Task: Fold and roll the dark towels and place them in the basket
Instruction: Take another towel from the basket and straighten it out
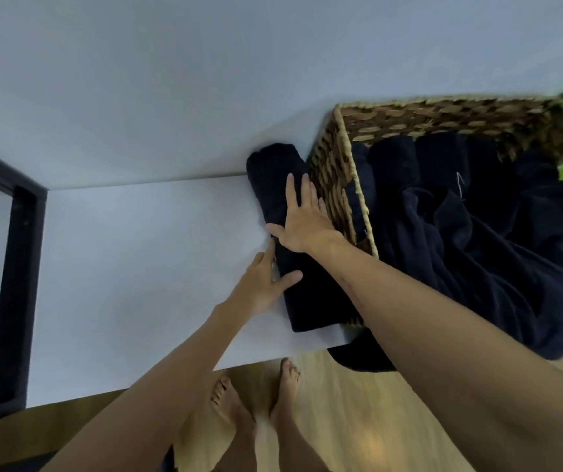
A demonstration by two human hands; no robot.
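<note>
Towel (285,240) lies folded long on the desk (120,267), its axis running away from the person, touching the basket (336,185) wall. Right hand (302,221) presses flat on top, left hand (266,284) braces the near-left edge, thumb over the fold; rolling looks next.

Dark towel (293,267) on table: thick terry cloth, matt, fuzzy nap. Loose towels (477,253) in basket same fabric, v. dark navy/black. Basket (334,185): woven natural fibre, rough, tan/brown. Table top (130,267): smooth matt white. Floor (358,420): light wood-look, slight sheen. Frame (14,284) at left: matt black.
</note>
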